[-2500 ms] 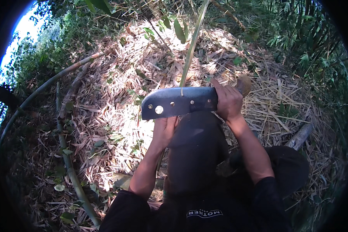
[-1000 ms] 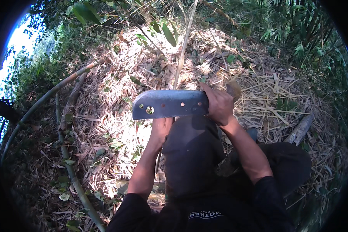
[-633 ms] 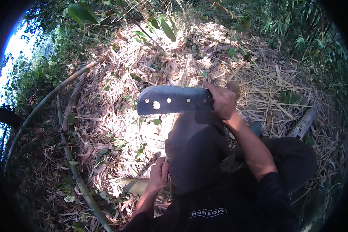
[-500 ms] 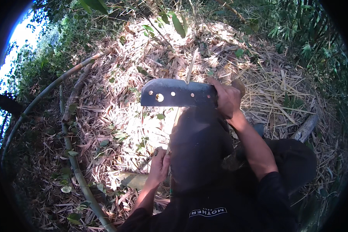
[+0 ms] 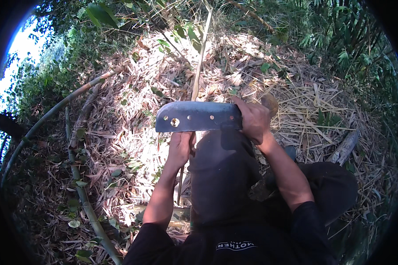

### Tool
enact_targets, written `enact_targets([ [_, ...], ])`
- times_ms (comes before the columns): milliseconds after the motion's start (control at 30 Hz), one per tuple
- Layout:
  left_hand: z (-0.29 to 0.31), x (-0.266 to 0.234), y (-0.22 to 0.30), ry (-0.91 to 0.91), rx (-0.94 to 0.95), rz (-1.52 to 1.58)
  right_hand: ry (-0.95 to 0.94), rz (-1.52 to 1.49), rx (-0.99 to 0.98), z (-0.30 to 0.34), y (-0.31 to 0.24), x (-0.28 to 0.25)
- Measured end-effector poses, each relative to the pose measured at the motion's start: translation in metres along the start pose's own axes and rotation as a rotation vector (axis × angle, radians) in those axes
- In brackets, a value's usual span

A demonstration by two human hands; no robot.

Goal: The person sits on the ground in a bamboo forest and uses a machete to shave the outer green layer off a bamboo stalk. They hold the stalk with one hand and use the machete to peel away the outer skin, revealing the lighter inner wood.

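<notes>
A broad dark cleaver-like knife (image 5: 194, 118) with several round holes lies crosswise above my raised knee, its blade pointing left. My right hand (image 5: 255, 120) is closed at the base of its blade, and the rounded wooden handle end (image 5: 270, 103) shows past the fist. My left hand (image 5: 180, 148) is closed around a thin pale bamboo strip (image 5: 200, 62), just on the near side of the blade. The strip runs away from me past the blade's far edge, and its tail hangs below my left hand. The blade hides where strip and knife meet, as well as some left fingertips.
Dry leaves and shavings (image 5: 305, 106) cover the ground. A long bent bamboo pole (image 5: 53, 108) curves along the left, with another pole (image 5: 86, 201) nearer. A cut bamboo length (image 5: 139, 211) lies by my left forearm. A short log (image 5: 344, 146) rests at right; green plants surround the place.
My left hand has moved forward, away from me, up to the blade, pushing the strip with it. Far more strip now extends beyond the knife. The knife has shifted slightly left and nearer.
</notes>
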State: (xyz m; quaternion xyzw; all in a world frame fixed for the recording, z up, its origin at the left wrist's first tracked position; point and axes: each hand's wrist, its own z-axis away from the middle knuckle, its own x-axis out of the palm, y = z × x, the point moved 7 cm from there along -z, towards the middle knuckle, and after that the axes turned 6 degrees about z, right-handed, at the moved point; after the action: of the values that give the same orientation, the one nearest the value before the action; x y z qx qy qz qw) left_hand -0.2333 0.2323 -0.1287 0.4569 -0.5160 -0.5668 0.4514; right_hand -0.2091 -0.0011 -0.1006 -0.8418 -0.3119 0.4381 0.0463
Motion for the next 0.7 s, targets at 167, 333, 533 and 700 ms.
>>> enact_targets([
  [167, -0.011, 0.005, 0.004, 0.083, 0.022, -0.145, 0.06, 0.053, -0.026, -0.002, 0.003, 0.003],
  [333, 0.002, 0.009, 0.013, 0.137, 0.371, -0.39, 0.133, 0.063, -0.048, -0.003, 0.0, 0.004],
  [533, 0.035, 0.015, 0.036, 0.211, 0.122, -0.51, 0.144, 0.072, -0.079, -0.008, -0.001, 0.001],
  [700, 0.047, 0.014, 0.04, 0.235, 0.015, -0.458, 0.136, 0.035, -0.136, -0.014, -0.003, 0.007],
])
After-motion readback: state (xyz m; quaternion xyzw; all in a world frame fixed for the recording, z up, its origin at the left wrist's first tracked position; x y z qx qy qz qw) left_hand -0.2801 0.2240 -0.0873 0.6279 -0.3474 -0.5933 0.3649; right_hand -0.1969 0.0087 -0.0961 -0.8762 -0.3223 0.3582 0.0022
